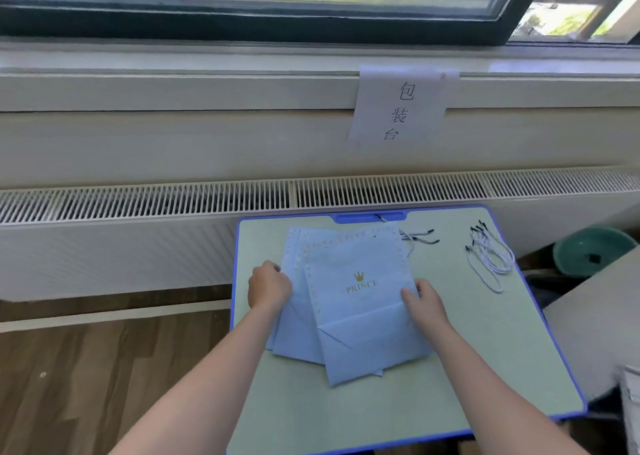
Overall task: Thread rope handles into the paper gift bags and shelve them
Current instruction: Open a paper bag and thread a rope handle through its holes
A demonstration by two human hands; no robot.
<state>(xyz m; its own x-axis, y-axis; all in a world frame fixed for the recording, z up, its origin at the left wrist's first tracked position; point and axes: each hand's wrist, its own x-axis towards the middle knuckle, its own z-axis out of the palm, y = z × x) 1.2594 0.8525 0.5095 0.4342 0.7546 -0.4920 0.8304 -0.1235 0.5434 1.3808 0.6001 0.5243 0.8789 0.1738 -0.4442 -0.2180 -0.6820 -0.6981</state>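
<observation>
Flat light-blue paper gift bags lie in a loose fanned stack mid-tabletop, between the two hands. The top bag's mouth end points away from the person, its folded base toward them.

Left hand: fingers curled at the stack's left edge, apparently pinching the lower bags; the exact hold is hidden under the knuckles. Right hand: fingers fairly straight, resting on the right edge of the top bag, thumb on its face. This grip reads as pressing, not closed round anything.

Handling, judged: thin folded paper, very light, creases easily, sheets likely slide over each other. Best taken by a side edge or the stiffer folded base; steady near the mouth when threading, where small punched holes seem to show.

Rope handles: a white twisted bundle with dark tips, lying well beyond the right hand and further right. Limp; take them by the tips. One more cord lies just past the top bag's far corner.

Writing: gold crown and "PRINCE" on the top bag. Paper sign on the window ledge beyond both hands reads 包装台.
</observation>
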